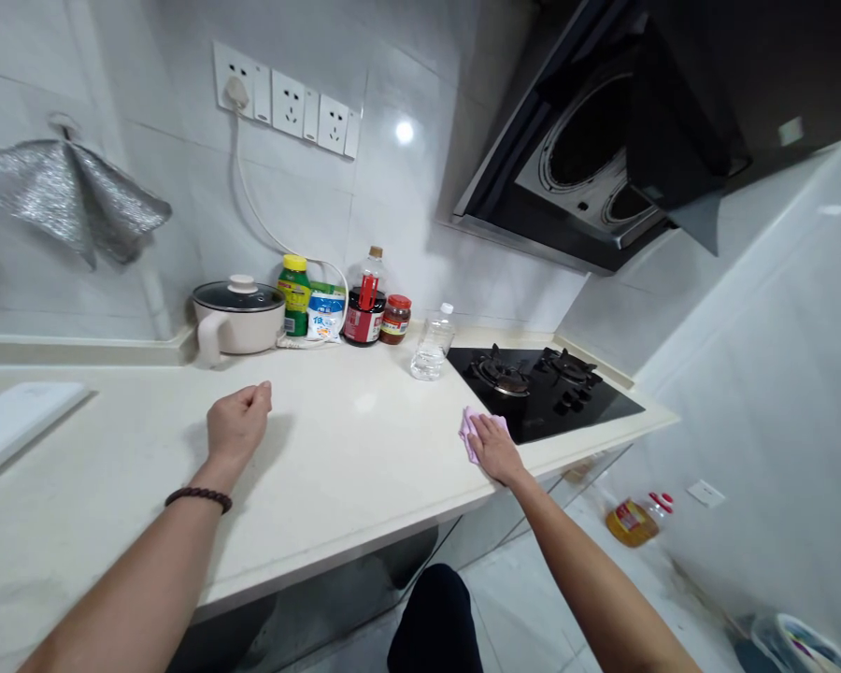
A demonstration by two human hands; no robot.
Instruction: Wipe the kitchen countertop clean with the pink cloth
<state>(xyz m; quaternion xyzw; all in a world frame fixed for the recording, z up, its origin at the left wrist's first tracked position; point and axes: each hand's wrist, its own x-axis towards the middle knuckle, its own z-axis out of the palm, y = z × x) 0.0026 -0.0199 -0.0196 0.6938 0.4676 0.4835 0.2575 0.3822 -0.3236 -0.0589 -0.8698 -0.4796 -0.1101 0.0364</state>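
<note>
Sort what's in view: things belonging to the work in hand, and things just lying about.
In the work:
- pink cloth, under the right hand
- countertop, beneath the cloth

Lying about:
- lidded pot
- clear bottle
- red-lidded jar
- oil jug, on the floor

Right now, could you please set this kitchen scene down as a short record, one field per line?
Left hand: closed in a fist over the pale countertop, nothing visible in it
Right hand: laid on a pink cloth
Cloth position: at the near left side of the black cooktop
Left of cooktop: upright clear bottle with a white cap
Along the wall: lidded cream pot, green container, red-lidded jar
Floor: red-capped bottle of yellow liquid
</note>
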